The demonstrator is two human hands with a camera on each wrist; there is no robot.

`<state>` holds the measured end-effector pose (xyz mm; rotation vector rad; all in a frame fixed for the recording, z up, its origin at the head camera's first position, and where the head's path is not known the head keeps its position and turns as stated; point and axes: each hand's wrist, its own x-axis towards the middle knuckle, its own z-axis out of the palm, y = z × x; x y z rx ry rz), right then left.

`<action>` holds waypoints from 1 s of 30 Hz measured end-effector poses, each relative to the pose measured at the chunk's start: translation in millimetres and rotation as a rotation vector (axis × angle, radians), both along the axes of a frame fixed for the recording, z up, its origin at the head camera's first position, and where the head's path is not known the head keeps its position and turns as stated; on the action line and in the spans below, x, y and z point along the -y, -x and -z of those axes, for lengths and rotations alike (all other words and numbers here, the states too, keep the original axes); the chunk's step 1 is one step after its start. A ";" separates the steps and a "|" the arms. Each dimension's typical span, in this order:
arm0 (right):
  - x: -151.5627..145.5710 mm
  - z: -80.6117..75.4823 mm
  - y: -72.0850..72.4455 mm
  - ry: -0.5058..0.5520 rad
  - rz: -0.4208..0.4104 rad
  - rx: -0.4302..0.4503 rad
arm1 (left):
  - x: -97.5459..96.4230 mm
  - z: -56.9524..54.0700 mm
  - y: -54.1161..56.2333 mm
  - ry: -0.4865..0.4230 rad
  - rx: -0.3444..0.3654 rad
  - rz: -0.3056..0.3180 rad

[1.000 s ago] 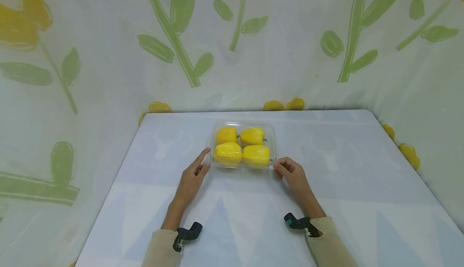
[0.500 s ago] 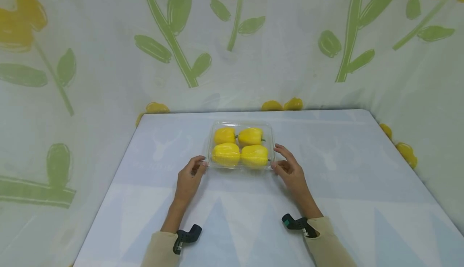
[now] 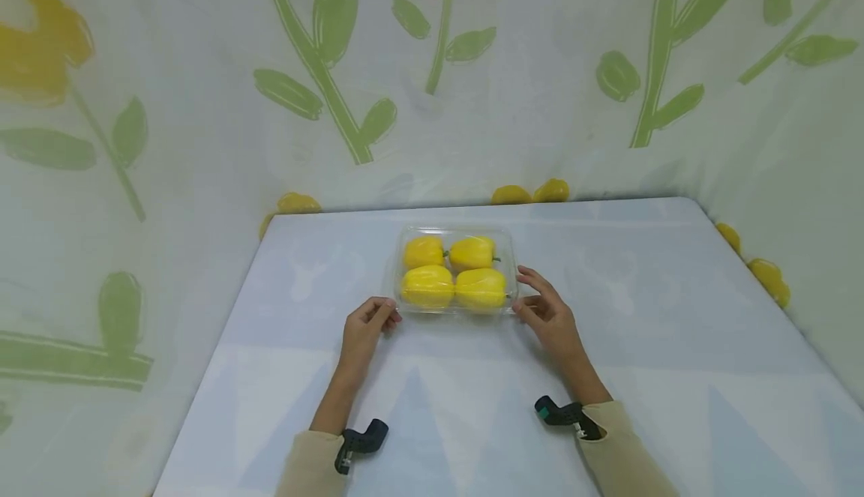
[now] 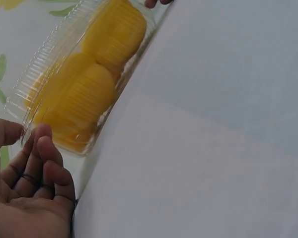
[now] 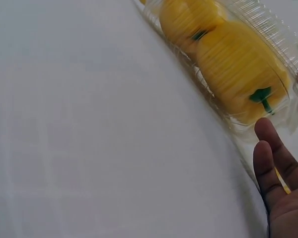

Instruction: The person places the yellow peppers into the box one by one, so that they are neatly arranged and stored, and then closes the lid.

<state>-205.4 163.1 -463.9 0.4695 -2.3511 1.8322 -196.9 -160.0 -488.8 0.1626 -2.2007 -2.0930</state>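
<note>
A clear plastic clamshell container (image 3: 456, 232) with yellow bell peppers (image 3: 428, 285) inside lies on the table, its lid down over them. In the left wrist view, the thumb and index finger of my left hand (image 4: 30, 183) pinch the container's rim at its near left corner. The other fingers curl loosely below. My right hand (image 3: 552, 324) is at the near right corner, thumb on the rim and index finger stretched along the right side. The right wrist view cuts off part of that hand; two of its fingertips (image 5: 264, 130) are just below the container.
A white and pale-blue patterned cloth covers the table (image 3: 445, 407). Behind the table and at both sides hangs a flower-printed curtain (image 3: 540, 107). A black wrist camera (image 3: 364, 437) sits on the left wrist, another (image 3: 565, 416) on the right.
My left hand's index finger, stretched along the container's left side before, has drawn back to the near left corner. My right index finger has straightened along the right side. The container looks unmoved.
</note>
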 end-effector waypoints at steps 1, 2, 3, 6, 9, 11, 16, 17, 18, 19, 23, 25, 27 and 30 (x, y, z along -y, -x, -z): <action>-0.5 0.0 0.3 0.000 -0.001 -0.002 | -1.8 -0.4 0.2 -0.012 0.009 -0.018; -0.8 -0.2 0.8 -0.003 -0.001 -0.004 | -3.4 -1.3 0.1 -0.018 0.013 -0.037; -0.8 -0.6 1.2 -0.004 -0.002 -0.004 | -5.0 -2.2 0.1 -0.022 0.014 -0.059; 0.6 -1.4 1.9 -0.006 -0.006 0.000 | -7.9 -4.0 0.2 -0.023 -0.002 -0.119; 3.8 -1.7 1.7 -0.003 -0.004 0.011 | -7.3 -4.8 0.1 -0.023 -0.016 -0.137; 5.8 -1.6 1.6 -0.002 -0.003 0.015 | -5.9 -4.3 -0.1 -0.020 -0.018 -0.135; 8.6 0.7 3.4 -0.003 -0.018 0.015 | -1.8 -1.9 -2.9 0.001 0.001 -0.118; 9.2 1.4 3.8 -0.001 -0.025 0.014 | -0.9 -1.5 -3.8 0.004 0.007 -0.117; 10.0 1.9 4.2 0.003 -0.031 0.013 | 0.0 -1.5 -4.8 0.009 0.013 -0.117; 10.8 2.1 4.1 0.008 -0.037 0.014 | 0.9 -1.5 -5.7 0.010 0.018 -0.117; 13.8 3.8 4.5 0.022 -0.049 0.019 | 5.7 -2.0 -7.2 0.010 0.040 -0.120; 14.1 7.1 6.4 0.034 -0.040 0.026 | 8.5 -3.7 -7.1 0.010 0.046 -0.113; 12.8 14.3 10.3 0.040 -0.013 0.036 | 11.7 -8.0 -7.4 0.036 0.050 -0.102; 8.3 28.8 17.1 0.028 0.069 0.065 | 18.7 -16.4 -8.4 0.115 0.017 -0.085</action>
